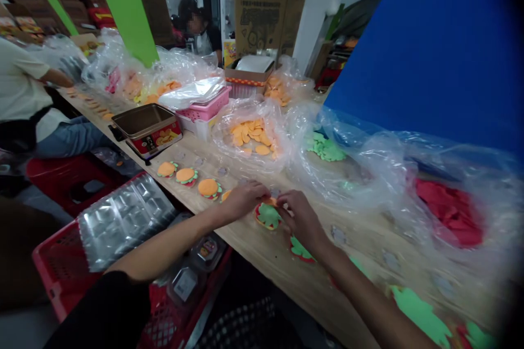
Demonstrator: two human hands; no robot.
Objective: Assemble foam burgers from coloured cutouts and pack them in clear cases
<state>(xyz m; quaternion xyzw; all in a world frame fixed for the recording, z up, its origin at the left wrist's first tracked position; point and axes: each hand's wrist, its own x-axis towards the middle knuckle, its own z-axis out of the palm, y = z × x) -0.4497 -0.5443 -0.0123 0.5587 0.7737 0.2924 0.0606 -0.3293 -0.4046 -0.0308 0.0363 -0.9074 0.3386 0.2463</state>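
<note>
Both of my hands meet over the table's row of small layered toy burgers. My left hand and my right hand pinch a small orange bun piece between them. Directly below it lies a stack topped with a green lettuce-shaped piece, red showing at its edge. To the left, several stacks carry an orange round on top, such as this burger. Under my right forearm another green-topped stack is partly covered. More green pieces lie at the lower right.
Clear plastic bags hold orange rounds, green pieces and red pieces. A rectangular tin stands left. Plastic trays lean in a red basket. A blue panel rises right. Other people sit left and behind.
</note>
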